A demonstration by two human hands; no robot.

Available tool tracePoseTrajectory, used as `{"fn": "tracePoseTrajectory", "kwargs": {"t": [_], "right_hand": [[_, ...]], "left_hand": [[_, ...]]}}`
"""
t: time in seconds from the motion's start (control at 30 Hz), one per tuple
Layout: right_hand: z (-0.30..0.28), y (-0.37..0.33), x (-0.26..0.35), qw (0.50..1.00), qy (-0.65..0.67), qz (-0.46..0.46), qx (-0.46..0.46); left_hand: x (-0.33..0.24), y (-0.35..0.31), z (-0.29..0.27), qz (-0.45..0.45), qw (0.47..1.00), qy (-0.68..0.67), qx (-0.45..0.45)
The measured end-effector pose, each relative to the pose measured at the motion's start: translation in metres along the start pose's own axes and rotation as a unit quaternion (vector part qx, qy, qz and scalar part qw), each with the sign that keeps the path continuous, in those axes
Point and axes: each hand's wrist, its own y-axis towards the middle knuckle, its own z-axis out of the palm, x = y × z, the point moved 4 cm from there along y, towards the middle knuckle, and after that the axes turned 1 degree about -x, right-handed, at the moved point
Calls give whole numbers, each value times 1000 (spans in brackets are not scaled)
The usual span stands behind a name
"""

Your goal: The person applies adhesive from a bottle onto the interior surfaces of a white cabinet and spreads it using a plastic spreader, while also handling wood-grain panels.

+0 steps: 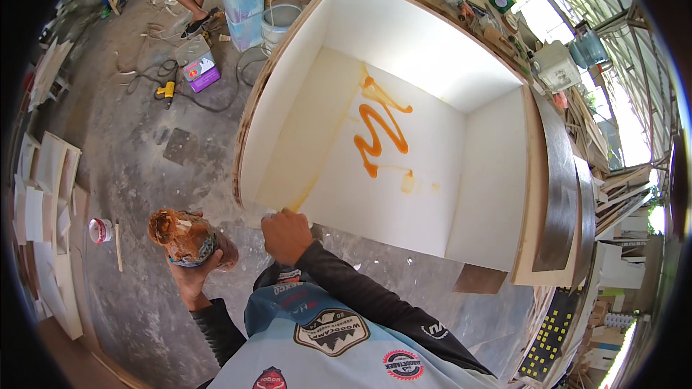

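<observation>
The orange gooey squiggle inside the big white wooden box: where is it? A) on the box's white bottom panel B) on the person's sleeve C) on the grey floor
A: the orange gooey squiggle lies in a zigzag on the white bottom panel of the big white wooden box, away from the floor.
</observation>
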Motion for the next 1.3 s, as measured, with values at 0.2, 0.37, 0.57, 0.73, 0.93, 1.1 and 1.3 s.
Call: {"fn": "tracePoseTrajectory", "kwargs": {"t": [0.2,0.37,0.57,0.73,0.93,1.1,1.3], "right_hand": [[-97,-5,-64,973,89,-72,-201],[-157,75,-180,971,-82,-157,-162],[-145,163,-246,967,-159,-153,-125],[-125,198,-264,970,-123,-176,-116],[-111,197,-276,975,-75,-187,-94],[-94,149,-233,961,-94,-235,-116],[-59,95,-182,964,-72,-244,-74]], "left_hand": [[6,-22,-12,-18,998,-12,-50],[8,-30,-24,-10,996,-10,-89],[8,-44,-47,-7,983,3,-185],[5,-52,-57,-15,973,25,-228],[16,-54,-66,-39,971,65,-229],[8,-45,-51,-24,971,29,-235],[14,-46,-42,-39,975,9,-216]]}}
